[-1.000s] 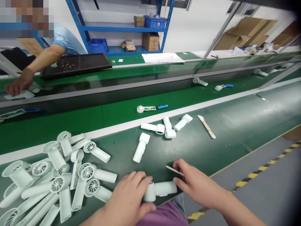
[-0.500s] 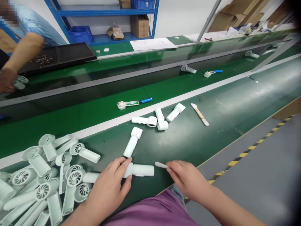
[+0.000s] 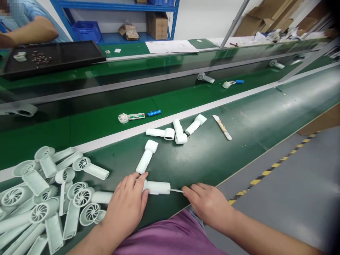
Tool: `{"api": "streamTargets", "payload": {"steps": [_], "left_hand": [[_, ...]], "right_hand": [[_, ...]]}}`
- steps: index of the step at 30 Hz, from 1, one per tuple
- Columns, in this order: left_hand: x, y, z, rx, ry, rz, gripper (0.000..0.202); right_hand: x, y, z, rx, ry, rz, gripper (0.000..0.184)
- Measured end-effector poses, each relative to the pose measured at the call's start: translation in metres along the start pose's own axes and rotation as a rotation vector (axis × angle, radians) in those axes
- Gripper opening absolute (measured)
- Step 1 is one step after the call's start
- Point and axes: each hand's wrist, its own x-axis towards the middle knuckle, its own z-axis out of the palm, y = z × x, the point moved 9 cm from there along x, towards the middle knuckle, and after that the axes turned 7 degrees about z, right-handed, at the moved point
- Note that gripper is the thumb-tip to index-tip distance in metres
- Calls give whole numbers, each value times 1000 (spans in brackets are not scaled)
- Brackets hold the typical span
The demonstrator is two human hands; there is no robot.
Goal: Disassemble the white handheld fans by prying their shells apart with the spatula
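My left hand (image 3: 129, 200) grips fan body (image 3: 159, 188), axis left-right; right hand (image 3: 205, 201) pinches thin blade (image 3: 176, 191) at its right end.

The left hand (image 3: 129, 202) is palm down, with bent fingers (image 3: 130, 182) and its thumb (image 3: 144, 201) apart. The right hand (image 3: 208, 202) is curled, its pointer finger (image 3: 189, 194) toward the left hand. Both arms (image 3: 255, 226) are bare and reach forward.

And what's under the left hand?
The left hand covers one end of a pale fan casing; its handle pokes out toward the right hand. The covered end can't be seen.
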Motion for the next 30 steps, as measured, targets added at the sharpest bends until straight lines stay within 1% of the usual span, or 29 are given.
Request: {"api": "streamTargets", "payload": {"steps": [5,7,9,12,15,18,20,22,25,27,28,29,30], "left_hand": [[0,-1,1,10,0,3,39],[-1,-1,3,13,-8,5,40],[-1,-1,3,18,-12,8,41],[-1,-1,3,36,-11,2,42],[-2,-1,2,70,-14,-18,45],[-1,-1,1,96,-16,-28,48],[0,-2,3,99,-19,-22,50],[1,-3,5,98,-31,-28,51],[-2,-4,3,93,-59,-86,53],[-5,-1,0,70,-75,-122,57],[-6,3,0,43,-86,-101,60],[-6,5,-2,28,-80,-98,64],[-6,5,-3,28,-75,-99,65]], "right_hand": [[14,-17,-15,-235,-191,-82,48],[24,-26,-21,-320,-268,-101,44],[33,-36,-25,-363,-327,-109,34],[44,-51,-28,-367,-364,-110,24],[49,-56,-27,-367,-404,-62,25],[55,-58,-30,-401,-413,13,24],[61,-63,-32,-424,-400,35,22],[66,-75,-32,-435,-370,2,21],[66,-92,-29,-467,-284,-41,22],[60,-91,-26,-499,-186,-3,21],[57,-86,-25,-505,-106,28,21],[55,-80,-23,-469,-12,42,20],[54,-76,-19,-368,71,15,21]]}}
